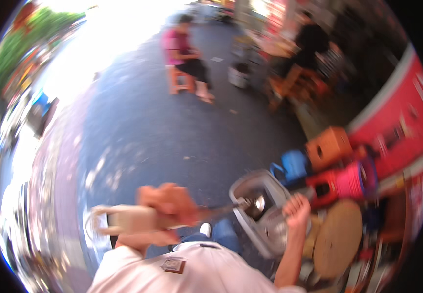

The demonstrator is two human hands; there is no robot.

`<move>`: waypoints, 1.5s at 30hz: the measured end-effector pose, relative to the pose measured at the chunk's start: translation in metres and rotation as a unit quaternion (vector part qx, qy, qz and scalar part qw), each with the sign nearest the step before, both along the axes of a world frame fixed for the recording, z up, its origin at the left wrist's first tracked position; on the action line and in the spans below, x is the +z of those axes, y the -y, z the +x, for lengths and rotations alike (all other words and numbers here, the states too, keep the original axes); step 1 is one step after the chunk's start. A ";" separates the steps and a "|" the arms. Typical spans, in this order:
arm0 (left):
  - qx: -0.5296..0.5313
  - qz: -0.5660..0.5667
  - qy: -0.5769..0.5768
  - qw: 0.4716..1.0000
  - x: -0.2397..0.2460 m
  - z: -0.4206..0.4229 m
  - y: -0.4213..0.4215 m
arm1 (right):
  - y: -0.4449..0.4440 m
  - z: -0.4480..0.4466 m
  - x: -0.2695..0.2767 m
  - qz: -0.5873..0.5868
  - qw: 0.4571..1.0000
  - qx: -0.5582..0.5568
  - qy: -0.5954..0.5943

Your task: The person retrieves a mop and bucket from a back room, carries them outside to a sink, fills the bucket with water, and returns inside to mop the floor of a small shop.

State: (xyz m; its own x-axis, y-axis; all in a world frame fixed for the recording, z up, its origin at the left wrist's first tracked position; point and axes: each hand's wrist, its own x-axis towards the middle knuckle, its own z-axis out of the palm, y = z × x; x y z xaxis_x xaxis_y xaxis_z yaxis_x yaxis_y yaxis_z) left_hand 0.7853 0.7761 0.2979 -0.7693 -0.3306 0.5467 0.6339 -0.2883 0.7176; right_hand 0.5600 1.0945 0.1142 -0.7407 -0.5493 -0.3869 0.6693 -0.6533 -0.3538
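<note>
At the lower left, my left hand (160, 237) is blurred and lies against a pale beige object (134, 221) with a slot-like opening at its outer end. An orange, crumpled-looking thing (165, 201) sits just beyond it. A thin dark bar (217, 211) runs from there toward a grey plastic tub (246, 221). Inside the tub is a shiny metal object (259, 203), perhaps a bowl or ladle. My right hand (296, 210) is curled into a fist at the tub's right side. Whether it grips anything is unclear.
Blue plastic items (294, 164), an orange stool (328, 146), a pink container (349, 183) and a round brown board (338, 238) crowd the right. Ahead, a seated person (182, 51) is on an orange stool, near a pale bucket (239, 75). Another person (310, 40) is at a table.
</note>
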 end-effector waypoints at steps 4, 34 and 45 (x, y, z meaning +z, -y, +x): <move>0.047 0.000 -0.108 0.993 -0.002 -0.144 0.037 | 0.045 -0.129 -0.003 0.017 0.999 -0.035 0.012; -0.358 -0.203 -0.077 0.908 0.055 -1.060 0.021 | 0.089 -0.850 0.010 -0.069 0.865 -0.493 0.054; -0.188 -0.067 -0.051 0.979 0.051 -1.331 -0.105 | -0.021 -1.107 -0.020 -0.131 0.813 -0.540 0.172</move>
State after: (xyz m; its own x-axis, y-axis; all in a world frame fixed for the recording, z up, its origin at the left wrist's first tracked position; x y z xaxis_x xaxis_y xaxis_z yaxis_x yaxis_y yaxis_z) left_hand -0.5458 0.8807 0.3489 -0.7620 0.0454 0.6459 0.5714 -0.4220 0.7038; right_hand -0.5469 1.1154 0.0942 -0.7187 0.2534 -0.6476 -0.3157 -0.9486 -0.0208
